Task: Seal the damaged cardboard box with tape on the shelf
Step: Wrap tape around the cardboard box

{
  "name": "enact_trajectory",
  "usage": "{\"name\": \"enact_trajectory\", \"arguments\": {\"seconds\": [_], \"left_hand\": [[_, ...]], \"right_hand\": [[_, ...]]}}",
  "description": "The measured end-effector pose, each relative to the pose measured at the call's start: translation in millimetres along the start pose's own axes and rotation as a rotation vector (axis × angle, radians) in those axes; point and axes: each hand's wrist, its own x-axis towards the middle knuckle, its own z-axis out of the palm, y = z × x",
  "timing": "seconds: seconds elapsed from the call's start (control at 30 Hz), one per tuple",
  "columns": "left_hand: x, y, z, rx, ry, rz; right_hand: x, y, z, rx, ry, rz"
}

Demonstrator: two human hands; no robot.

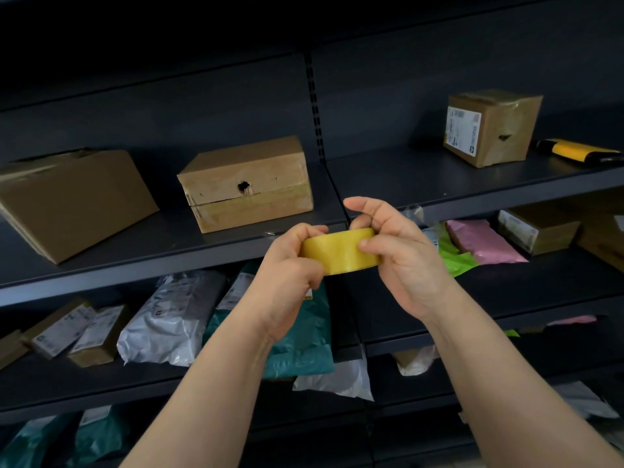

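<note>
A roll of yellowish packing tape [339, 251] is held in front of the shelf by both hands. My left hand [290, 268] grips its left side from below. My right hand [401, 255] holds its right side, thumb on the roll's face and index finger raised. Behind and to the left, a cardboard box [246, 184] with a dark hole and a split seam in its front stands on the dark shelf [189, 244]. The hands are apart from this box.
A larger tilted box [67, 201] sits at the shelf's left. At the upper right stand a dented labelled box [489, 128] and a yellow-black tool [574, 151]. Lower shelves hold several mailer bags [169, 319] and small boxes.
</note>
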Motion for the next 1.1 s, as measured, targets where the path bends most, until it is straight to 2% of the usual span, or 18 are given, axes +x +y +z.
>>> {"name": "enact_trajectory", "arguments": {"seconds": [0.13,0.27,0.33,0.4,0.47,0.77,0.97,1.1], "left_hand": [[-2,11,-15,0.115,-0.213,0.003],[-6,21,-21,0.157,-0.303,-0.013],[-5,24,-15,0.107,-0.249,-0.07],[-1,24,-5,0.094,-0.102,-0.095],[1,24,5,0.056,-0.027,-0.1],[0,24,11,-0.143,-0.036,-0.027],[-1,24,11,-0.092,0.011,0.049],[-2,20,10,0.029,0.045,0.08]], "right_hand": [[2,-1,-6,0.072,0.013,0.0],[0,2,-6,0.082,0.013,-0.007],[-2,4,-2,0.032,0.028,-0.041],[-3,7,5,-0.031,0.04,-0.081],[-4,9,10,-0.061,0.055,-0.115],[-4,4,7,-0.031,0.065,-0.168],[-3,5,8,0.046,0.035,-0.181],[-1,3,6,0.073,0.016,-0.182]]}}
